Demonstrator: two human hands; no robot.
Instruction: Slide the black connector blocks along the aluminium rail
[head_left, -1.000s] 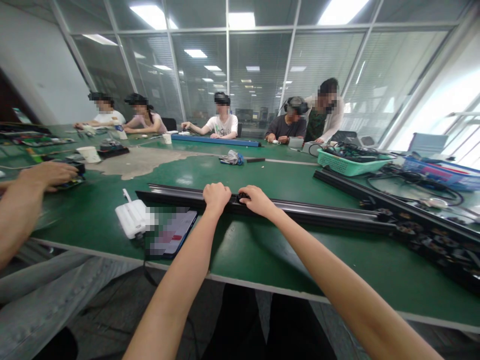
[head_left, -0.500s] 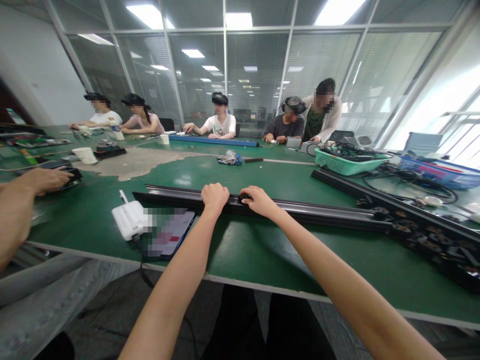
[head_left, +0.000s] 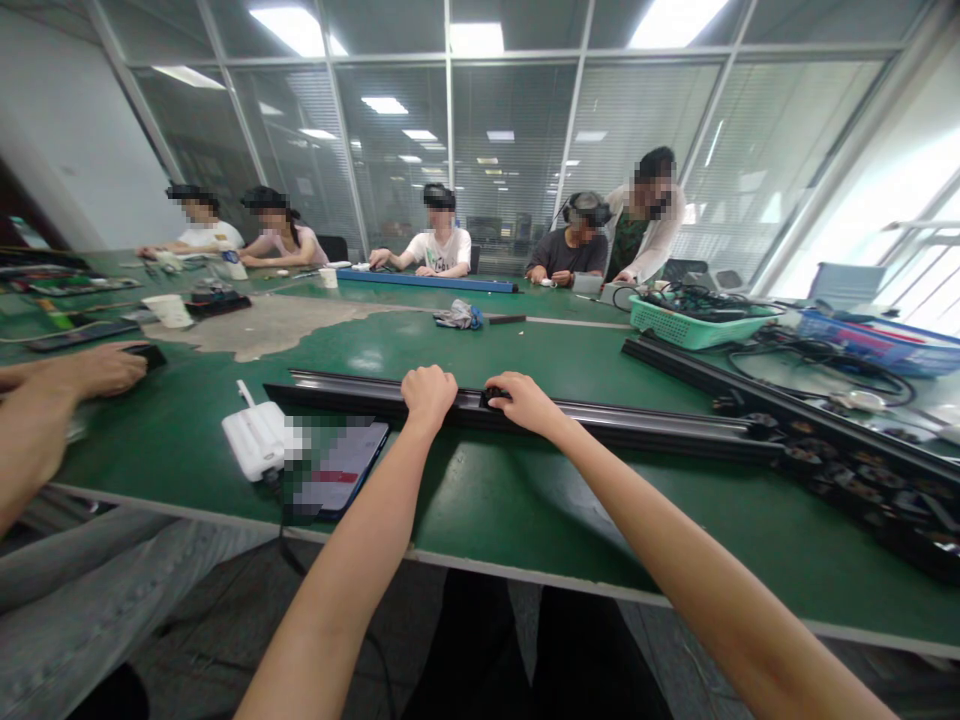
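While left fingers (head_left: 445,382) clasp the black rail (head_left: 645,424), a phone (head_left: 355,462) lies nearby.

Your long black rail (head_left: 645,428) lies across the frame's middle, its right end lower; your small black piece (head_left: 493,396), partly hidden, sits on it.

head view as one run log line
left hand: on black rail | right hand: on small black part | black rail: on green table
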